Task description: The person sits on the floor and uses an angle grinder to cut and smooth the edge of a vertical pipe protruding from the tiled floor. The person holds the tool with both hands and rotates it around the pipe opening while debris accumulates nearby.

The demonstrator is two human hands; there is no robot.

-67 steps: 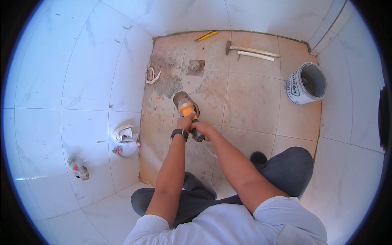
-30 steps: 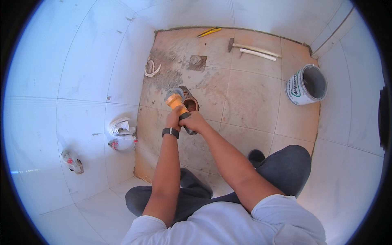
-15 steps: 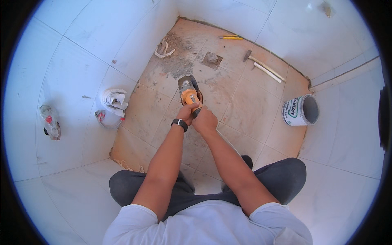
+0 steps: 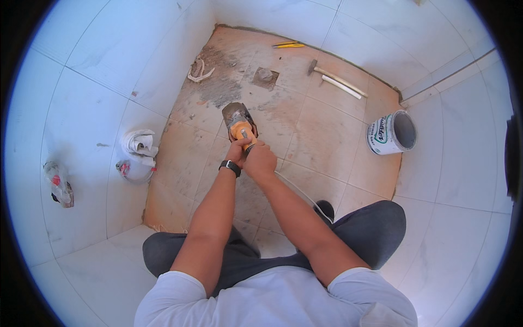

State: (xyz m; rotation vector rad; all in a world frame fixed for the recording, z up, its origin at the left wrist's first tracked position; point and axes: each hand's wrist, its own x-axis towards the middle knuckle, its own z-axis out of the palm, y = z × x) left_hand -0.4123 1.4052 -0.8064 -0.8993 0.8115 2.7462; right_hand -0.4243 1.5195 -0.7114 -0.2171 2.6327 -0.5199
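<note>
Both my hands are wrapped round an orange angle grinder (image 4: 242, 128) held out in front of me over the tiled floor. My left hand (image 4: 236, 152), with a black watch at its wrist, closes on the body from the left. Behind it my right hand (image 4: 260, 161) grips the rear of the handle. The grinder's dusty metal guard (image 4: 235, 112) points away from me and hides most of the disc. A pale cord (image 4: 297, 188) trails from under my right forearm toward my foot. Beyond the tool is a square hole (image 4: 265, 78) in the tiles, with a grey lump in it.
Grey rubble (image 4: 220, 87) and a curled white strip (image 4: 200, 72) lie at the far left. A hammer (image 4: 338, 79), a white tube (image 4: 341, 87) and yellow cutters (image 4: 289, 44) lie toward the back wall. At right stands a paint can (image 4: 391, 132); cloth rolls (image 4: 140, 146) sit along the left wall.
My view has shifted slightly, so the floor things appear a little further left. The grinder has turned somewhat, showing more of its guard's flat face. Both hands keep their grip.
</note>
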